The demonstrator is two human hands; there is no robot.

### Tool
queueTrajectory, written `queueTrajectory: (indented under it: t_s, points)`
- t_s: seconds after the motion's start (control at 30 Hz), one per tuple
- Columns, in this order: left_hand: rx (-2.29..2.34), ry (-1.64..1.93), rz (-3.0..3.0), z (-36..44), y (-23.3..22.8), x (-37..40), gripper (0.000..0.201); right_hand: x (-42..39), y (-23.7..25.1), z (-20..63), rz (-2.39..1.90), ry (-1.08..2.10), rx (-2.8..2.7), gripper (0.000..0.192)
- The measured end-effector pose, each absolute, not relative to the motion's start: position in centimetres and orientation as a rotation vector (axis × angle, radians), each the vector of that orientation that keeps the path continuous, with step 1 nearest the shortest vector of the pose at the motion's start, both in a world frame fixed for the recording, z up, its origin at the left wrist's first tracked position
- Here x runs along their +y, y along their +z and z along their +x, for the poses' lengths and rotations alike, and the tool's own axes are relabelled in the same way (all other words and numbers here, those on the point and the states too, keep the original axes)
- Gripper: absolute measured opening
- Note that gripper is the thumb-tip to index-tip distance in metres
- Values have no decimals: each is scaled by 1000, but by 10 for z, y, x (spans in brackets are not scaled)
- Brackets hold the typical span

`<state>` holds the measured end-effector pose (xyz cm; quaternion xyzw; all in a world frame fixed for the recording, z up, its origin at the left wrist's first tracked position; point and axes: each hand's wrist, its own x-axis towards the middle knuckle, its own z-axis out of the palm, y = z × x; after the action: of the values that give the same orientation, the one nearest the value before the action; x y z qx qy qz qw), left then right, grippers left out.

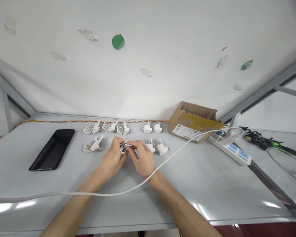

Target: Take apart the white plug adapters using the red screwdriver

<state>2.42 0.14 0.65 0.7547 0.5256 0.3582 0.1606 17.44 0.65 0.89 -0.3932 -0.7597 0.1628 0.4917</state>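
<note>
My left hand (113, 154) and my right hand (142, 157) meet over the middle of the table. Between their fingertips they grip a small white plug adapter (123, 148), partly hidden by the fingers. To the left of my hands lie several white plug adapters (93, 144) that look opened or in two parts. Beside and behind my right hand stand more rounded white plugs (162, 147), with metal pins showing on some. One of these is partly covered by my right hand.
A black phone (53, 149) lies at left. An open cardboard box (194, 121) stands at the back right, near a white power strip (230, 148) and bundled black cables (259, 139). A white cable (128, 190) runs across in front of my forearms. Twisted wires (64, 121) follow the back edge.
</note>
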Motion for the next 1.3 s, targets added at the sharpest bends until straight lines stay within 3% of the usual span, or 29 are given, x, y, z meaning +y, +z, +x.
queueTrajectory:
  t_s: [0.23,0.4,0.53,0.87,1.07,1.17,1.3]
  points:
    - [1450,1065,2164,22,2,2,36,-1,14,171,-1041,616,-1773,46]
    - [1378,1015,2127,17,0,3,42,3,16,169,-1070,793,-1818,32]
    - [1393,981,2149,15,-1,3,44,4,17,168,-1113,842,-1737,35]
    - [1573,1197,2301,31,-2,1,33,-1,27,162,-1265,736,-1580,27]
    - [1551,1212,2194,31,-2,3,51,2,27,167,-1156,675,-1748,21]
    - [1552,1218,2078,27,2,6,44,2,30,175,-1121,623,-1907,17]
    - [1568,1187,1856,23,11,6,33,-7,34,191,-1438,325,-2125,10]
